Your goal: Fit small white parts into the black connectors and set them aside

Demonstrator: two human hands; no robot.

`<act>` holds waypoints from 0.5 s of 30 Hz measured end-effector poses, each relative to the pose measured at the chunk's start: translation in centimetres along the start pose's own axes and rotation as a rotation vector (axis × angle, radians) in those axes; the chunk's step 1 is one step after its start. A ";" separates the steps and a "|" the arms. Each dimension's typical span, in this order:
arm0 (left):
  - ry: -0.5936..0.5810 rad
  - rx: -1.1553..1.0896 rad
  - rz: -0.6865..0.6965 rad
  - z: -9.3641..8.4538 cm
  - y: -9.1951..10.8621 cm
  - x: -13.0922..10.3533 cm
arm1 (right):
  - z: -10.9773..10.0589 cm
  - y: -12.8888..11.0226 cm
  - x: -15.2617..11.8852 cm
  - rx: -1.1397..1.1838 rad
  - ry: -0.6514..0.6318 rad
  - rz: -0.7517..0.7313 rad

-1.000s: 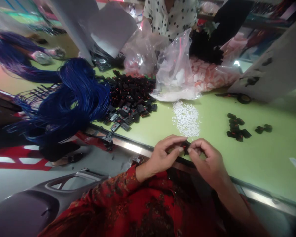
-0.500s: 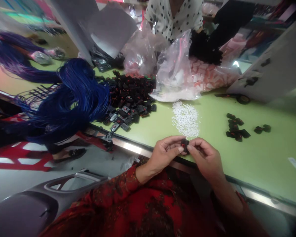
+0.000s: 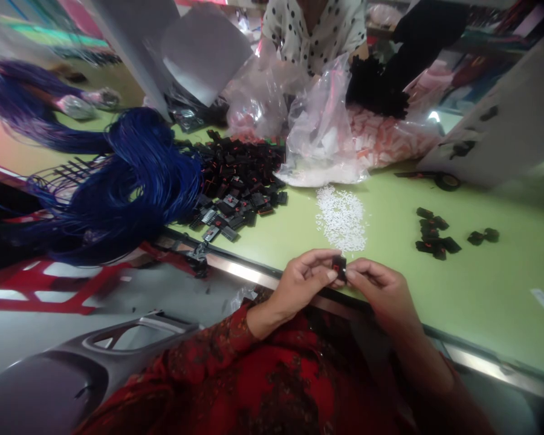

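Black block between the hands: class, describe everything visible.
The small, boxy black block looks like plastic, with a red patch on its face. It is held by the near edge of the table, closer than the white pieces. The left hand pinches it; the right hand touches or nearly touches it. Finer detail is blurred.

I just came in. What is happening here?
A person's left hand pinches a small black-and-red part by the near edge of the green table; the right hand is at its right side. Beyond lie small white pieces. To the left are heaped black parts and blue wires; loose black parts lie to the right.
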State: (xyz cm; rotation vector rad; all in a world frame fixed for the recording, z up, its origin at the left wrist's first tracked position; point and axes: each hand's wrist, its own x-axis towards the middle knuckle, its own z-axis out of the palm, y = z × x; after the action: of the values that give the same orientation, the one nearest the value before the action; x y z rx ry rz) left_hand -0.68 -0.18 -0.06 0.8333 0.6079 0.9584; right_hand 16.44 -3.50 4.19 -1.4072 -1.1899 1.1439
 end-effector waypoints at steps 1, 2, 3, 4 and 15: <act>-0.009 0.029 0.018 -0.1 -0.1 0.0 | -0.1 0.1 0.0 0.004 -0.001 0.009; -0.018 0.066 0.039 -0.3 -0.3 -0.1 | -0.2 0.2 0.1 0.003 -0.002 0.017; -0.026 0.110 0.062 -0.4 -0.4 -0.1 | -0.2 0.3 0.1 -0.002 -0.003 0.024; -0.030 0.159 0.087 -0.5 -0.4 -0.2 | -0.3 0.4 0.1 -0.008 -0.003 0.032; -0.018 0.404 0.211 -1.0 -0.4 -0.8 | -0.4 1.0 -0.4 -0.089 -0.077 0.099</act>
State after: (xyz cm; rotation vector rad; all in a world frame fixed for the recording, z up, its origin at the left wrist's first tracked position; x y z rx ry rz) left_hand -1.61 -0.71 -0.85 1.2839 0.7200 1.0324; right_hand 16.96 -3.99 3.24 -1.5161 -1.2496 1.2363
